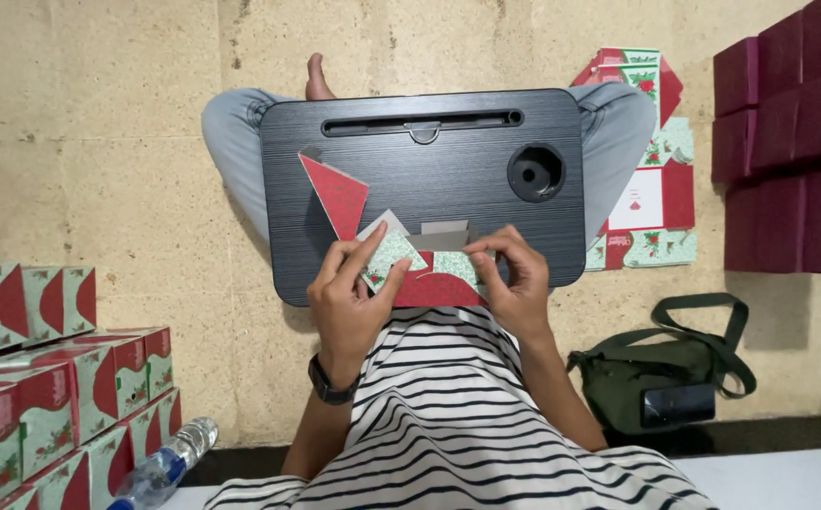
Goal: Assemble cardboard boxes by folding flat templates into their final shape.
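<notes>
A red and green patterned cardboard box (426, 274), partly folded, rests at the near edge of a black lap tray (448, 170). My left hand (349, 302) grips its left side, fingers pressing a green flap. My right hand (514, 279) pinches the right flap. A red flap (337, 194) of the box sticks up to the left over the tray. The tray sits across my crossed legs in grey trousers.
Folded red and green boxes (42, 387) are stacked at the left, with a plastic water bottle (165, 467) beside them. Flat box blanks (651, 170) lie right of the tray. Dark red boxes (793, 142) stack at the right. A green bag (665, 378) holds a phone.
</notes>
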